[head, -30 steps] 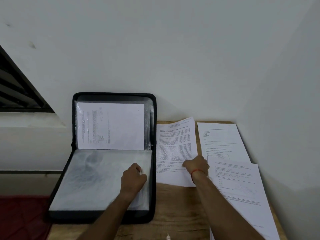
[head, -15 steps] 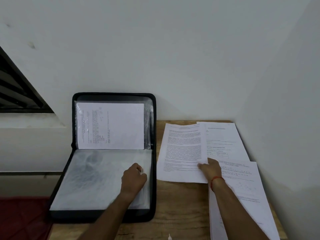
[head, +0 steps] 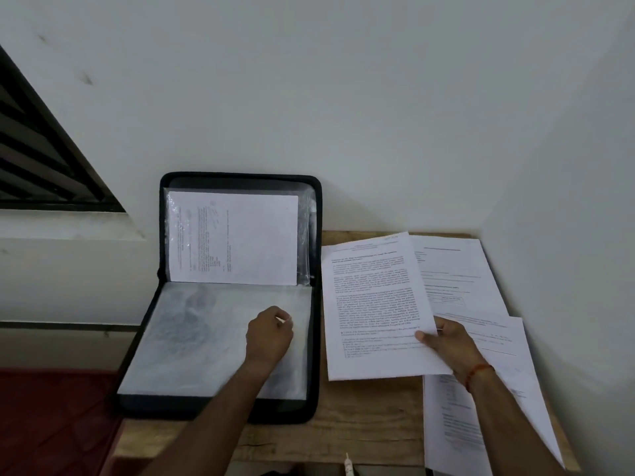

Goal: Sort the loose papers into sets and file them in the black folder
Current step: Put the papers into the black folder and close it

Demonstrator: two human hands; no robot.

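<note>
The black folder (head: 318, 355) lies open on the wooden table, its upper half leaning against the wall with a printed sheet (head: 237, 238) in a clear sleeve. My left hand (head: 269, 334) rests on the lower clear sleeve (head: 192, 338) near its right edge, fingers curled round the sleeve's edge. My right hand (head: 446, 341) pinches a text-filled sheet (head: 374, 304) at its right edge, thumb on top, and the sheet is lifted off the table. More loose papers (head: 457, 273) lie under and to the right of it.
The wooden table (head: 364, 417) sits in a white corner, walls behind and to the right. Another pile of sheets (head: 457, 431) reaches the table's front right edge. A red surface (head: 55, 420) lies at lower left. A small white object (head: 348, 467) pokes up at the bottom edge.
My right hand slid from the sheet's middle to its right edge and took hold of it; the sheet shifted right and rose. My left hand stayed on the sleeve.
</note>
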